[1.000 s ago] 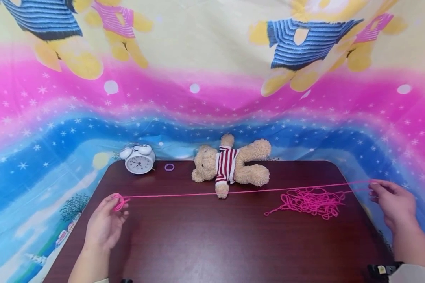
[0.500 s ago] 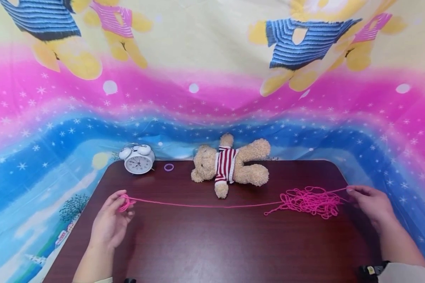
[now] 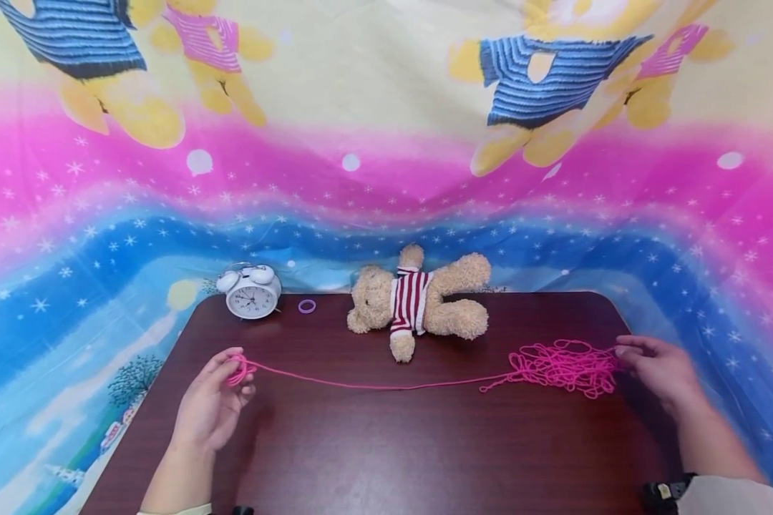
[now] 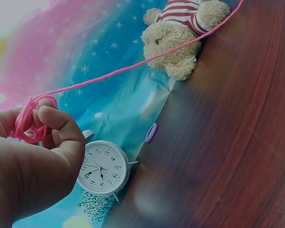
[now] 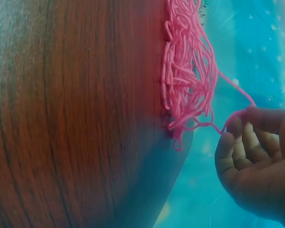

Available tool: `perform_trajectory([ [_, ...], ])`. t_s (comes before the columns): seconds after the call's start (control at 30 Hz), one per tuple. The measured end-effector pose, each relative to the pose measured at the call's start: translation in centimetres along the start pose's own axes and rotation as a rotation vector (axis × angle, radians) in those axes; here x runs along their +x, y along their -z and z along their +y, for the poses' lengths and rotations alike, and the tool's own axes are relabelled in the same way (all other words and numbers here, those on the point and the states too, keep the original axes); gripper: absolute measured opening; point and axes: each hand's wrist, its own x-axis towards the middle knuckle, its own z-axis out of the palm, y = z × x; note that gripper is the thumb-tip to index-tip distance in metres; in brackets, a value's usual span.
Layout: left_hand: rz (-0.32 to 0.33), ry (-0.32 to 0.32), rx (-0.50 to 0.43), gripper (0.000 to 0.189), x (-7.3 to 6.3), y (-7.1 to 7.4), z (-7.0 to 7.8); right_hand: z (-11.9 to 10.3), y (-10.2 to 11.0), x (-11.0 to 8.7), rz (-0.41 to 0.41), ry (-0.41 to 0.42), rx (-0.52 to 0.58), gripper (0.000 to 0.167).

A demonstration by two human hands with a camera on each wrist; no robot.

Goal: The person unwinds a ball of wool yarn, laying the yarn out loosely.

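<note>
Pink yarn [image 3: 563, 368] lies in a loose tangled heap on the right part of the dark wooden table. From it one strand [image 3: 386, 388] runs leftward, sagging, to my left hand [image 3: 212, 404]. That hand pinches a small coil of the yarn [image 4: 26, 121] between thumb and fingers, as the left wrist view shows. At the heap's right side my right hand [image 3: 660, 368] pinches a length of the same yarn between thumb and forefinger. In the right wrist view, the pinched strand [image 5: 235, 85] leads from the fingertips back to the heap [image 5: 187, 66].
A teddy bear [image 3: 412, 304] in a striped shirt lies at the table's back edge. Left of it are a purple ring [image 3: 306, 306] and a white alarm clock [image 3: 253, 292]. Printed cloth [image 3: 386, 186] hangs behind and beside the table [image 3: 386, 458].
My right hand has moved left, from beyond the table's right edge to beside the heap. My left hand has shifted slightly right. The taut strand between them has slackened and sunk.
</note>
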Motion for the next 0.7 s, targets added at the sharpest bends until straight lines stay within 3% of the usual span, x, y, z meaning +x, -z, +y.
perform_trajectory([
  [0.17, 0.000, 0.000, 0.011, 0.016, 0.0, -0.2, -0.1, -0.8, -0.3, -0.2, -0.052, 0.019, 0.056, 0.046],
  [0.43, -0.005, -0.001, 0.012, 0.018, 0.2, -0.3, -0.4, -2.5, -0.8, -0.6, -0.006, 0.023, -0.055, 0.049],
  [0.7, 0.008, 0.010, 0.039, 0.017, 0.1, -0.7, -0.5, -4.7, -1.9, -1.0, 0.026, 0.101, -0.103, 0.045],
])
